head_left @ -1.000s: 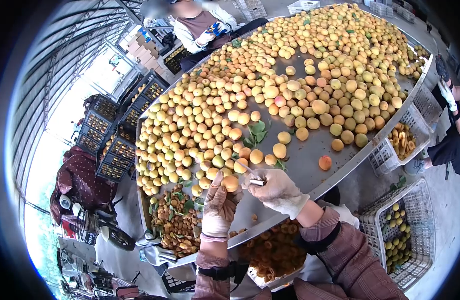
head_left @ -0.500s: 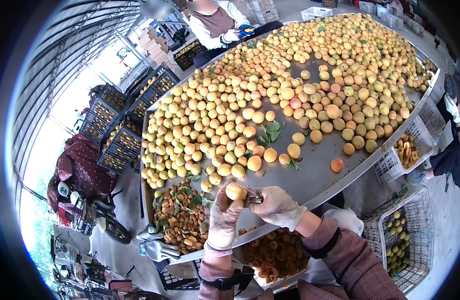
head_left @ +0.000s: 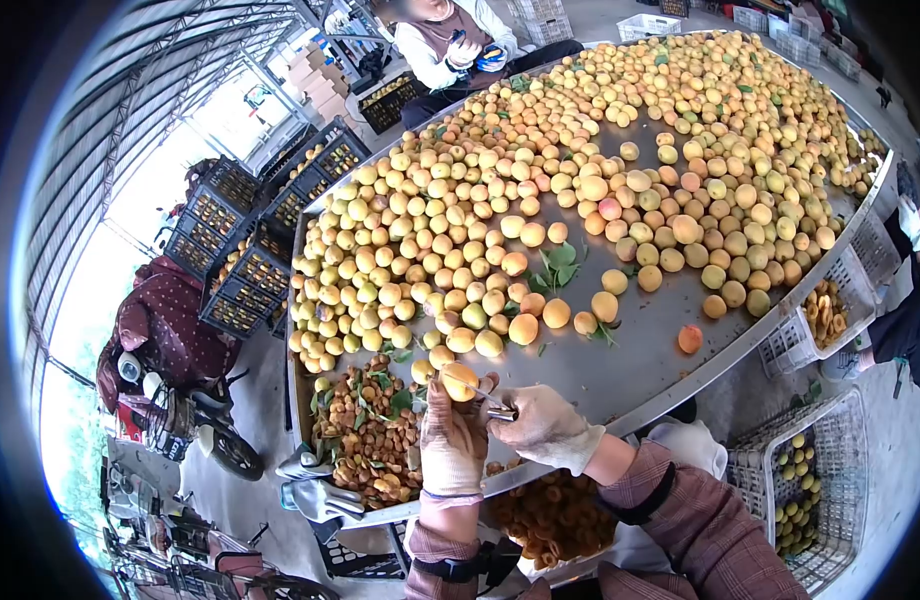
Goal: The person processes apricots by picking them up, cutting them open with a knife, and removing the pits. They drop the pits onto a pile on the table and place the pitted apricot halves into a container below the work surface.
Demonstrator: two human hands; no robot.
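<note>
My left hand, in a pale stained glove, is closed around a yellow-orange apricot. In my gloved right hand is a small knife, its thin blade reaching to the fruit's right side. Both hands are above the near edge of a metal table. Just beyond them spreads a large heap of whole apricots. To their left lies a mound of brown pits and scraps with leaves. Below the table edge, a container shows many cut apricot pieces.
Across the table sits a person in a brown vest. White plastic crates stand at the right, near another person's leg. Dark crates of fruit are stacked at the left beside a covered scooter. Grey gloves hang at the table corner.
The apricot has turned in my left hand, and the knife blade now lies against it. The view has shifted slightly. The person opposite has raised one hand.
</note>
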